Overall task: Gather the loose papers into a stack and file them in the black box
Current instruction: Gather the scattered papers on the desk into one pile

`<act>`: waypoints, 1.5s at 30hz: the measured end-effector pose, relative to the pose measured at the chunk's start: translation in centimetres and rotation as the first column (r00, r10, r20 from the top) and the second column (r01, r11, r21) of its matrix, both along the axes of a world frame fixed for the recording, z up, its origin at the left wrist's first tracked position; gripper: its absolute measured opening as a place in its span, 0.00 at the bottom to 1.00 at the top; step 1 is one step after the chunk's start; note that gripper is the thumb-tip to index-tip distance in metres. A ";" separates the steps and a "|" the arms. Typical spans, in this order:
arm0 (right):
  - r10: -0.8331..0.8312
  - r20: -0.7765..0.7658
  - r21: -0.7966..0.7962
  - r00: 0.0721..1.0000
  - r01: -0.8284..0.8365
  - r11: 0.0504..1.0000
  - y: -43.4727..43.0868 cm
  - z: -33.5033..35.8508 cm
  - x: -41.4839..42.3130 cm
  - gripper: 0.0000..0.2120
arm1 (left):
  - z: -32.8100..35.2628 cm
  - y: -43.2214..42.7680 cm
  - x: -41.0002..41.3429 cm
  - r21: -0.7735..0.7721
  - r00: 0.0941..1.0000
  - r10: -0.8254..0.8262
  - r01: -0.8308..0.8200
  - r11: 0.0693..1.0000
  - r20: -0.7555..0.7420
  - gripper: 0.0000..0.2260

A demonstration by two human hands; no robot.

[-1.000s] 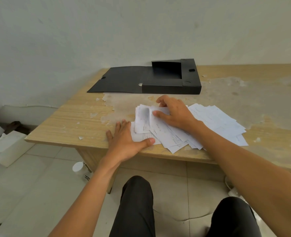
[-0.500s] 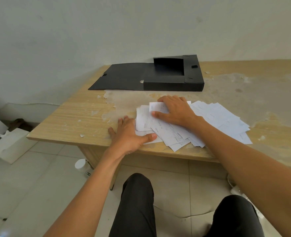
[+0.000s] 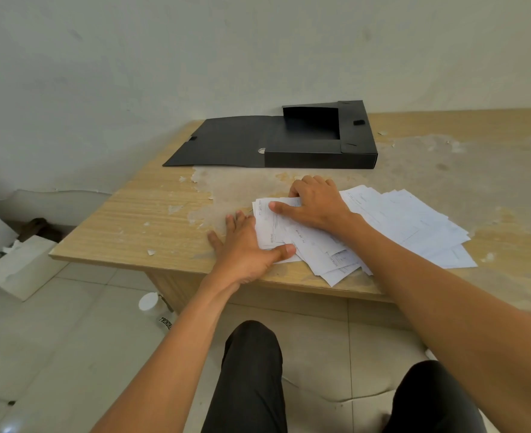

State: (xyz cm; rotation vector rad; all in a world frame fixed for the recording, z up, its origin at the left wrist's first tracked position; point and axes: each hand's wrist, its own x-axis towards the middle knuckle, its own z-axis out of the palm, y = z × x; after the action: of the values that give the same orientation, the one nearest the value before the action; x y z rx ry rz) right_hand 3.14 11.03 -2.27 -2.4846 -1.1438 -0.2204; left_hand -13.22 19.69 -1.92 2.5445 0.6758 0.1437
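Loose white papers lie fanned out near the front edge of the wooden table. My right hand rests flat on the left part of the spread, fingers reaching over the far edge of the sheets. My left hand lies flat against the left edge of the papers, its thumb on the lowest sheet. The black box stands open at the back of the table, its lid flap laid out flat to the left.
The tabletop is worn, with peeling veneer flakes. A wall runs close behind the table. On the tiled floor to the left lie a white bag and a white cup. My knees are below the table edge.
My left hand has slid right, up against the left edge of the papers. My right hand has drawn the sheets a little closer together. The view has tilted slightly downward.
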 end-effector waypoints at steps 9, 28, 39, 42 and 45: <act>0.020 -0.063 0.027 0.998 -0.018 0.999 -0.6 0.9 -0.5 0.23 | 0.1 -0.5 0.7 -0.032 0.999 0.001 0.000 0.999 0.048 0.39; -0.450 -0.244 0.175 0.859 0.496 0.851 -18.5 2.1 -0.9 0.26 | -0.2 -3.5 1.8 -0.077 0.984 0.158 -0.152 0.985 0.077 0.34; -0.385 -0.281 0.292 0.879 0.460 0.838 -18.3 1.9 -3.8 0.25 | 1.9 -5.2 0.4 -0.138 0.989 0.113 -0.099 0.985 0.099 0.27; -0.541 -0.110 0.205 0.834 0.552 0.808 -18.8 1.7 -3.9 0.27 | 2.1 -5.2 0.4 -0.191 0.989 0.113 -0.092 0.977 0.098 0.24; -0.606 -0.084 0.131 0.791 0.612 0.780 -19.8 1.1 -4.2 0.28 | 1.7 -5.1 0.3 -0.153 0.990 0.097 -0.081 0.985 0.105 0.27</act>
State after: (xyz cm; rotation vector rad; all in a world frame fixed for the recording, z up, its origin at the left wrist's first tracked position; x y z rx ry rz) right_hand -1.08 -8.76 -1.15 -2.6209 -0.2450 -0.4180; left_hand -12.96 14.57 -0.23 2.3456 0.7284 0.2557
